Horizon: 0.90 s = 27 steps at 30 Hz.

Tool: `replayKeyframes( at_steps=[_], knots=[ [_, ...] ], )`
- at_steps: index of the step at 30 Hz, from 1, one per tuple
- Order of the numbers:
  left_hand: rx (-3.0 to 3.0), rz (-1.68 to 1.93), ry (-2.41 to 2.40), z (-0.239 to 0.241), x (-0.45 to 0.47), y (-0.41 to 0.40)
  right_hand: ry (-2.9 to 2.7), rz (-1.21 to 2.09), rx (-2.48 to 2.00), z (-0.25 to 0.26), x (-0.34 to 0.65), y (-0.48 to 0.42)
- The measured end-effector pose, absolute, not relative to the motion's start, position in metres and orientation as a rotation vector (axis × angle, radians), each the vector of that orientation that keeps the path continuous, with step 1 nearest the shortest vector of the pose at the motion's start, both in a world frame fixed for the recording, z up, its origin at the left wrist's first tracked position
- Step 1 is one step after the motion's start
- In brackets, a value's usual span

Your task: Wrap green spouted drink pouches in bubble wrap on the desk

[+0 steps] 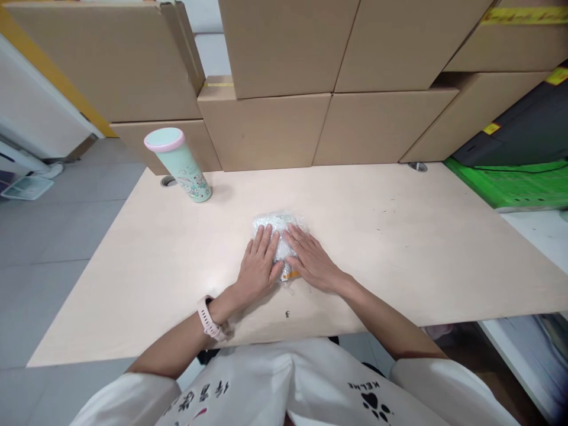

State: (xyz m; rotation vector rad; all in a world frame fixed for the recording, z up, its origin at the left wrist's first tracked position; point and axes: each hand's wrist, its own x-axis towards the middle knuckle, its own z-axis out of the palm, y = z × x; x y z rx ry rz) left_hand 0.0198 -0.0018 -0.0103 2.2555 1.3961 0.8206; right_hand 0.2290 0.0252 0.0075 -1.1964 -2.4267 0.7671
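A small clear plastic packet (277, 228) with something white inside lies on the pale wooden table (399, 254), near its middle. My left hand (260, 263) lies flat on the packet's left half, fingers stretched out together. My right hand (310, 257) lies flat on its right half, fingers extended. An orange strip (290, 275) shows at the packet's near edge between my hands. A pale pink watch (208, 319) is on my left wrist.
A mint green tumbler (180, 164) with a pink lid stands at the table's far left. Stacked cardboard boxes (284, 118) line the far edge. A green mat (519, 183) and a dark box sit at the right. Grey floor lies to the left.
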Motion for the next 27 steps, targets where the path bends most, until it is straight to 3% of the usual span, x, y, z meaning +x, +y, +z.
replayKeyframes(
  at_steps=[6, 9, 14, 22, 27],
  knots=[
    [2.157, 1.014, 1.610, 0.003, 0.018, -0.006, -1.661, 0.691, -1.497, 0.010, 0.243, 0.038],
    [1.955, 1.068, 1.671, 0.010, 0.015, -0.007, -1.710, 0.868, -1.587, 0.008, 0.246, 0.040],
    [1.604, 1.113, 1.520, 0.016, 0.016, -0.012, -1.682, 1.114, -1.228, 0.013, 0.239, 0.036],
    [0.864, 0.926, 0.775, 0.022, 0.037, -0.014, -1.703, 1.120, -0.871, 0.046, 0.242, 0.015],
    [0.780, 1.135, 0.937, 0.018, 0.029, 0.000, -1.534, 1.107, -0.976, 0.041, 0.248, 0.017]
  ],
)
